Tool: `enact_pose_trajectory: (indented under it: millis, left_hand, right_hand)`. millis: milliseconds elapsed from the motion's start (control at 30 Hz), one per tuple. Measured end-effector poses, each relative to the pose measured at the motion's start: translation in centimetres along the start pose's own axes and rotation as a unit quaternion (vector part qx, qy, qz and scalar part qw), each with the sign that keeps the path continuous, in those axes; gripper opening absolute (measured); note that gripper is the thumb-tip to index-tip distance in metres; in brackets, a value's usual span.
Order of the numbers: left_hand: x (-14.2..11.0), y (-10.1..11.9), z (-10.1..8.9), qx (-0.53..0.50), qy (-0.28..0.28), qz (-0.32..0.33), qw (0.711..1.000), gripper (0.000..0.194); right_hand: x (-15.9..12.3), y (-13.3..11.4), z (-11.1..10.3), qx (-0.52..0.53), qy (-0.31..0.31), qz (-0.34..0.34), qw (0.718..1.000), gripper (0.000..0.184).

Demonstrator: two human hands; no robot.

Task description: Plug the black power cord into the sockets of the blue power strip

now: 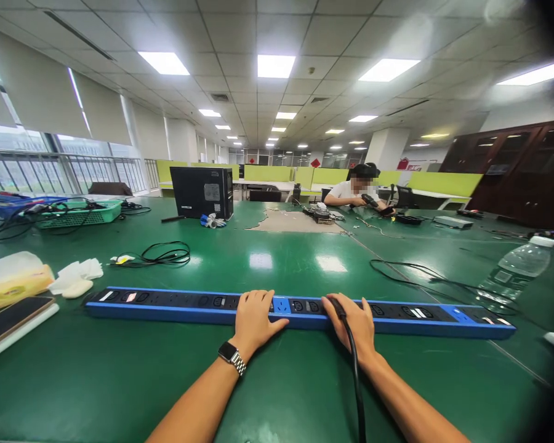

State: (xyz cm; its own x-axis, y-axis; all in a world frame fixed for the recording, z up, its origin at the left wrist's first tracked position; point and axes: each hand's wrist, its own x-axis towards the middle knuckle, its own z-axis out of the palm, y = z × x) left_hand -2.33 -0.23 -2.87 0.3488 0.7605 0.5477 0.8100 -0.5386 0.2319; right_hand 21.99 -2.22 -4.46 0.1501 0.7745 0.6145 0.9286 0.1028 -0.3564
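Note:
A long blue and black power strip (166, 311) lies crosswise on the green table in front of me, with rows of sockets along its top. My left hand (253, 320), a watch at its wrist, grips the strip near its middle, fingers over the top and thumb along the front side. To the right of it, my right hand (356, 326) is closed around a black plug (338, 309) at the strip's sockets. A thick black cord (357, 381) runs from the plug toward me. How deep the plug sits in a socket is hidden by my fingers.
A phone (16, 323), tissues (78, 271) and a coiled cable (161, 253) lie left. A water bottle (517, 274) stands right, near loose cables. Farther off are a computer case (200, 192), a green basket (83, 214) and a person (355, 191) holding a dark tool.

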Motion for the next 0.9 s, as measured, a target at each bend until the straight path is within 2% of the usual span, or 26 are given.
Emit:
enact_pose_trajectory:
  millis: [67,200,300,433,567,667,767,833,900]
  left_hand:
    - [0.0,0.0,-0.1,-0.002,-0.004,-0.002,1.0,0.06]
    - [0.0,0.1,-0.5,-0.01,-0.011,-0.007,1.0,0.057]
    - [0.3,0.9,-0.5,-0.027,-0.017,-0.01,0.999,0.049]
    - [2.1,4.1,0.6,-0.081,-0.059,0.039,0.994,0.049]
    - [5.0,8.0,2.6,-0.083,-0.122,0.116,0.982,0.057]
    - [6.4,9.4,3.9,-0.077,-0.141,0.132,0.978,0.042]
    - [6.8,9.8,4.2,-0.094,-0.134,0.134,0.977,0.025]
    - [7.1,10.0,3.5,-0.111,-0.118,0.129,0.978,0.021]
    - [7.6,9.9,1.8,-0.168,-0.043,0.086,0.981,0.022]
  right_hand:
    - [0.0,0.3,0.2,-0.021,-0.003,-0.007,1.0,0.046]
    - [0.4,1.1,0.4,-0.091,0.031,-0.007,0.995,0.056]
    - [0.6,1.6,0.1,-0.094,0.007,-0.019,0.995,0.05]
    - [0.6,2.6,-0.7,-0.067,-0.062,-0.059,0.994,0.04]
    - [0.4,3.5,-1.0,-0.061,-0.095,-0.095,0.989,0.052]
    - [0.3,3.4,-1.0,-0.066,-0.088,-0.088,0.99,0.056]
    - [0.4,3.1,-1.0,-0.069,-0.091,-0.083,0.99,0.051]
    - [0.4,2.9,-0.9,-0.072,-0.094,-0.072,0.99,0.048]
    - [0.5,2.8,-0.8,-0.079,-0.09,-0.059,0.991,0.052]
